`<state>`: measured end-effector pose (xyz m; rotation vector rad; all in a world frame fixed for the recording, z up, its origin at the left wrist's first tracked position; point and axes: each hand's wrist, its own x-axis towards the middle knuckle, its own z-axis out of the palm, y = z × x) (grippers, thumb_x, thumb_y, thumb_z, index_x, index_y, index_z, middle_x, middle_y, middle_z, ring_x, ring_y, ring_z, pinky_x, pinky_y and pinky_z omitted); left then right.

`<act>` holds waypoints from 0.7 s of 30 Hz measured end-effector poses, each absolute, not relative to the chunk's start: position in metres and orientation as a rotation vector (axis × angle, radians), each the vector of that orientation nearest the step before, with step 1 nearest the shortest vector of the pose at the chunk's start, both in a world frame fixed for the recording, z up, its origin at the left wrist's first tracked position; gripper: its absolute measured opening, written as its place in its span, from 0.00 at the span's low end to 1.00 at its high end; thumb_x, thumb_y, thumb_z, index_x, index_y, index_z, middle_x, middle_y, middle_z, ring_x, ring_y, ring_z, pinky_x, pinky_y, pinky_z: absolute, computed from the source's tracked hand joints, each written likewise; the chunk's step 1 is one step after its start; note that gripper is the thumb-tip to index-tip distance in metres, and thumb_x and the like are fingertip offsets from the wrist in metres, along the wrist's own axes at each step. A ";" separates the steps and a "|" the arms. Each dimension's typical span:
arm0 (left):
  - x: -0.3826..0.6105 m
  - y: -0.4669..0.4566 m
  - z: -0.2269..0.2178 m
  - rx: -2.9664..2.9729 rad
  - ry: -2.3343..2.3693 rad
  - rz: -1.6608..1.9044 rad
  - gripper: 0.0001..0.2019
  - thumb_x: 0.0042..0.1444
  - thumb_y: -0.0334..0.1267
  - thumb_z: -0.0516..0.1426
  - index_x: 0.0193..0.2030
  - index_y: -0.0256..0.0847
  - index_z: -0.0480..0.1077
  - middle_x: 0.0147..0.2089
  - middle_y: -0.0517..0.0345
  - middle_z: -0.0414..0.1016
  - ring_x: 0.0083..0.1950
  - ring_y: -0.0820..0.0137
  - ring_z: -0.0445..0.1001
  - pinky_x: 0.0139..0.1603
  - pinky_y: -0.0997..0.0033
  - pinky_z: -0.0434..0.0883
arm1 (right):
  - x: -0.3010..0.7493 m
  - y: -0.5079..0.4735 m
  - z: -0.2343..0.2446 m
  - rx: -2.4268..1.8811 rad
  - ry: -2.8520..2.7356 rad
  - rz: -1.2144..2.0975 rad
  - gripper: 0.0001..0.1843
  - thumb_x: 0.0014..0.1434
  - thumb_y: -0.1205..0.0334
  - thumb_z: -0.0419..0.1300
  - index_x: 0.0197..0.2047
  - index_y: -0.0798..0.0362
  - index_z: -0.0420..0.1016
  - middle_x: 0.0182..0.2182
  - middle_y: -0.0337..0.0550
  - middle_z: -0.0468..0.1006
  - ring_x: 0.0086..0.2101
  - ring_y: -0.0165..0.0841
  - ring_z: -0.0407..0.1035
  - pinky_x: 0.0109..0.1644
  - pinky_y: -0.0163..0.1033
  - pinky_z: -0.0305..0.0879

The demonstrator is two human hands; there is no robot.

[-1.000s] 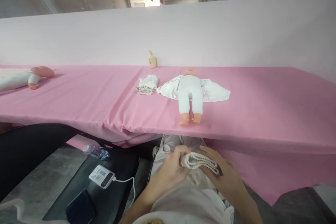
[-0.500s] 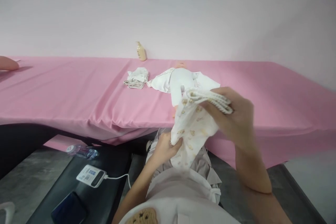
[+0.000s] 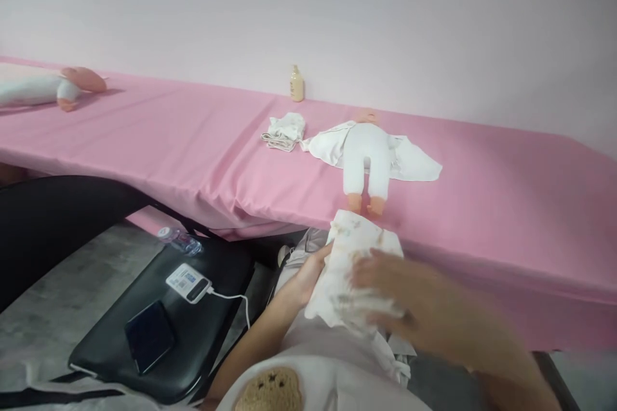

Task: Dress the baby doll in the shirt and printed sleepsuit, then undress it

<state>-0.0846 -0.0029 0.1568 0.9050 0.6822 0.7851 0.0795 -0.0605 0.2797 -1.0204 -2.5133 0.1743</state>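
Note:
A white cloth with small yellow-brown prints (image 3: 369,231) lies spread over my lap, in front of the pink table's edge. My left hand (image 3: 311,276) grips its left edge, with the fingers partly hidden beneath it. Over the cloth's lower right part is my right hand (image 3: 393,286), blurred, its fingers stretched out and apart. Just beyond the cloth, a baby doll (image 3: 367,141) in white clothing lies with its feet towards me. White fabric (image 3: 414,160) spreads out on both sides of the doll.
A folded white cloth stack (image 3: 284,131) and a pump bottle (image 3: 297,85) are on the pink table cover (image 3: 193,135). Another doll (image 3: 38,90) lies far left. A black chair (image 3: 207,334) holds a water bottle (image 3: 180,241), a white cabled device (image 3: 189,282) and a dark phone (image 3: 149,337).
The cloth has come down from the raised right hand and now lies flatter over my lap. My right hand has released its folded edge. The view has turned left.

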 end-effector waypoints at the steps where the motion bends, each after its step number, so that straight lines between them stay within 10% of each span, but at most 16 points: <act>1: -0.086 -0.003 0.160 0.833 0.668 0.747 0.24 0.56 0.55 0.51 0.39 0.33 0.73 0.31 0.48 0.77 0.36 0.60 0.77 0.38 0.62 0.72 | 0.072 -0.069 0.268 -0.974 -2.620 0.213 0.13 0.55 0.63 0.60 0.45 0.49 0.72 0.43 0.42 0.78 0.44 0.38 0.72 0.55 0.46 0.68; 6: -0.087 -0.008 0.172 0.761 0.695 0.860 0.22 0.59 0.52 0.49 0.32 0.35 0.74 0.31 0.49 0.77 0.39 0.59 0.77 0.40 0.61 0.71 | 0.050 -0.082 0.222 -1.006 -2.473 0.229 0.14 0.58 0.69 0.53 0.49 0.53 0.68 0.45 0.45 0.76 0.51 0.37 0.68 0.64 0.55 0.54; 12: -0.090 -0.008 0.175 0.560 0.625 0.840 0.16 0.58 0.46 0.51 0.41 0.35 0.72 0.35 0.49 0.77 0.40 0.60 0.77 0.40 0.60 0.72 | 0.065 -0.075 0.197 -1.114 -2.346 0.030 0.22 0.57 0.72 0.50 0.56 0.53 0.64 0.55 0.51 0.68 0.57 0.41 0.60 0.59 0.56 0.61; 21: -0.097 -0.008 0.169 0.897 0.740 0.774 0.29 0.45 0.32 0.61 0.57 0.42 0.63 0.53 0.53 0.71 0.50 0.60 0.72 0.49 0.62 0.69 | 0.105 -0.079 0.205 -1.473 -1.467 0.170 0.16 0.53 0.64 0.58 0.46 0.50 0.73 0.29 0.38 0.78 0.24 0.31 0.71 0.25 0.32 0.67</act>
